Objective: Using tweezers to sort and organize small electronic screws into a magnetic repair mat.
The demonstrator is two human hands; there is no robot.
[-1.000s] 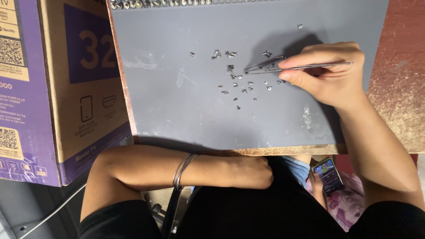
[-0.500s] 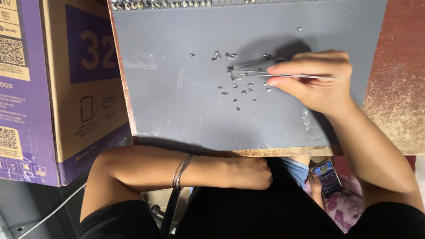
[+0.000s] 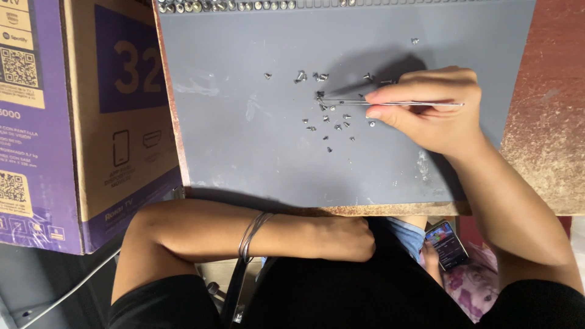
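My right hand [image 3: 429, 109] pinches a pair of thin metal tweezers [image 3: 347, 102] that lie nearly level, tips pointing left. The tips touch or hold a small screw [image 3: 319, 95] among several tiny screws [image 3: 332, 125] scattered on a grey work mat [image 3: 244, 152]. My left hand [image 3: 347, 237] rests fisted below the table edge, against my dark clothing, holding nothing that I can see. Thin bangles circle my left forearm [image 3: 253, 234].
A large purple and tan cardboard box [image 3: 79, 122] stands left of the mat. Reddish worn table surface [image 3: 548, 140] lies to the right. A row of small parts [image 3: 244, 6] lines the mat's top edge. Another person's hand holds a phone [image 3: 446, 244] below the table.
My right hand has slid left and slightly down across the mat, bringing the tweezer tips from right of the screw cluster to a screw at its upper middle. The left arm stayed still.
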